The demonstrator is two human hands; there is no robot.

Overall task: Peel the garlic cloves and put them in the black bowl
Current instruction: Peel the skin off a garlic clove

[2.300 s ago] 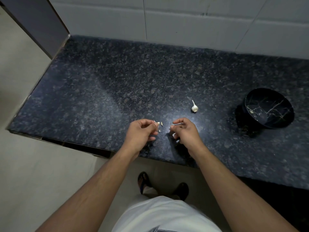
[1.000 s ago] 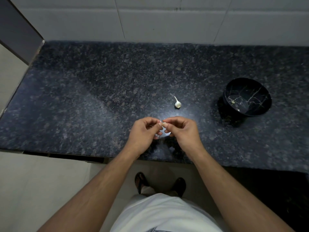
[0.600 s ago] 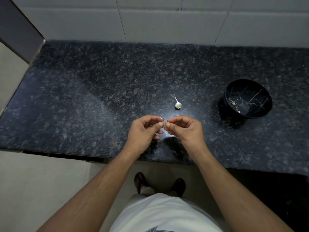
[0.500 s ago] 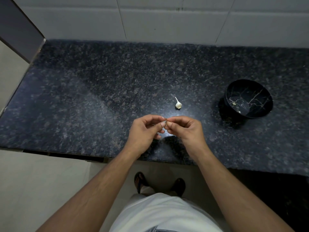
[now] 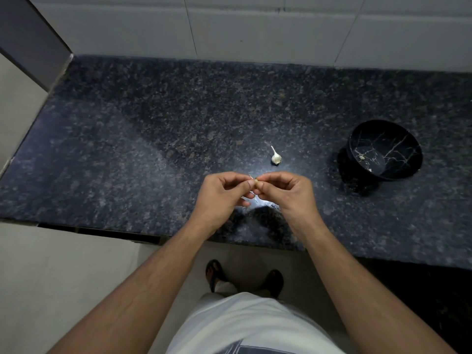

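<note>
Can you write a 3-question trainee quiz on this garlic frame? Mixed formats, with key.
1. True or false: the black bowl already holds at least one small pale piece.
2. Multiple choice: where is the garlic piece with the stalk?
A. Inside the bowl
B. On the countertop, beyond the hands
C. In the left hand
3. Fill in: both hands pinch one small ____ between their fingertips, the right hand meeting the left above the counter.

Key
1. True: a pale bit lies inside.
2. B
3. garlic clove
</note>
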